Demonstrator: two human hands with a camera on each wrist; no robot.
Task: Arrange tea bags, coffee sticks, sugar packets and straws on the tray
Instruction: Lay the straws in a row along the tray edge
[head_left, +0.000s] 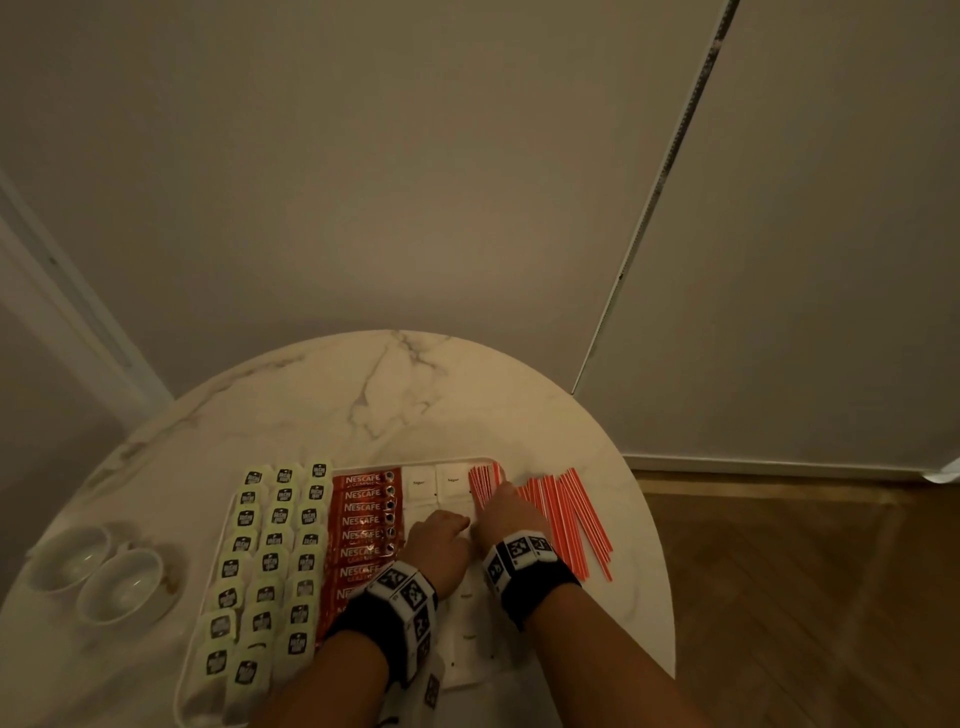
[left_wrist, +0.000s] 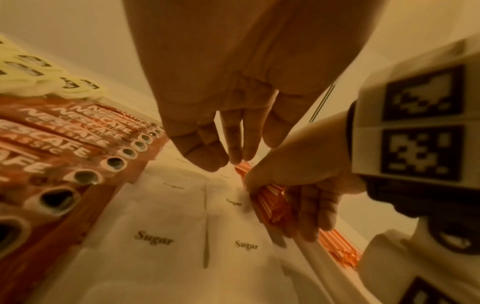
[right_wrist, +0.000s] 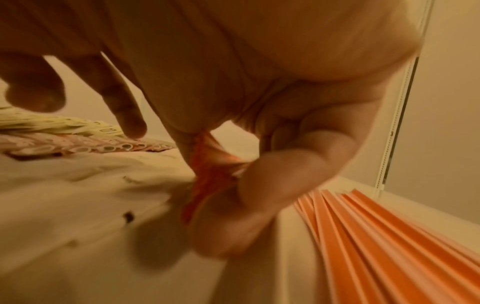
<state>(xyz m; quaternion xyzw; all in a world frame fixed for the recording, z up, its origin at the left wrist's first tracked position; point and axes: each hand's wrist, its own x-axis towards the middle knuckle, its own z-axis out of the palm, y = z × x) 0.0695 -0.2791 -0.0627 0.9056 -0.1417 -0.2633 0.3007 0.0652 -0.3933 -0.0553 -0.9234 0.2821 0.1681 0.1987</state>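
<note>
A white tray (head_left: 447, 461) holds rows of pale tea bags (head_left: 270, 561), red coffee sticks (head_left: 363, 525) and white sugar packets (head_left: 436, 486). My right hand (head_left: 506, 512) grips a bundle of red-and-white straws (head_left: 483, 483) at the tray's right end; the wrist views show this right hand (left_wrist: 298, 185) curled round the straws (right_wrist: 207, 185). My left hand (head_left: 441, 535) hovers over the sugar packets (left_wrist: 161, 236), just left of the right hand. Its fingers (left_wrist: 233, 148) hang loosely and hold nothing.
Several more straws (head_left: 576, 519) lie fanned out on the round marble table (head_left: 395, 405), right of the tray. Two white cups (head_left: 124, 587) stand at the table's left. A wall is behind the table, and wooden floor lies to the right.
</note>
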